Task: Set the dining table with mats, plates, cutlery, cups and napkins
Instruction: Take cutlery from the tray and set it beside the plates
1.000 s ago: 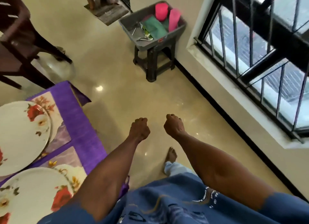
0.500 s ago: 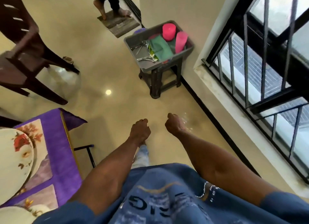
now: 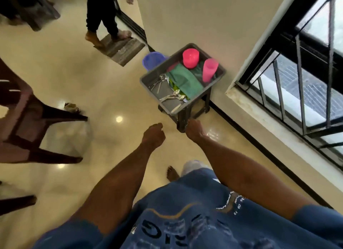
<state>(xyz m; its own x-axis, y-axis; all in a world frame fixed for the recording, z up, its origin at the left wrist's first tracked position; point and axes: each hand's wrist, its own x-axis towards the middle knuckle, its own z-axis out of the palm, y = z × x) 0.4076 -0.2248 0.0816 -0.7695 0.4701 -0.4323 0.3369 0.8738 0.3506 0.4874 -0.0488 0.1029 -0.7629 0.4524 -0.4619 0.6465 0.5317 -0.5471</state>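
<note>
Readable text is showing only on the blue shirt (image 3: 194, 211) at the bottom of the frame. Large dark letters are running across its lower middle, upside down to the camera and too blurred to spell out. Toward the lower right, small white lettering is curving along the cloth, with what look like the digits 13 and 03 beneath it; the words themselves cannot be read.

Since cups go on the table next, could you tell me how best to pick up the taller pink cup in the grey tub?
Grip the taller pink cup around its upper wall, coming from above: it stands upright in the grey tub, its top above the rim.
</note>
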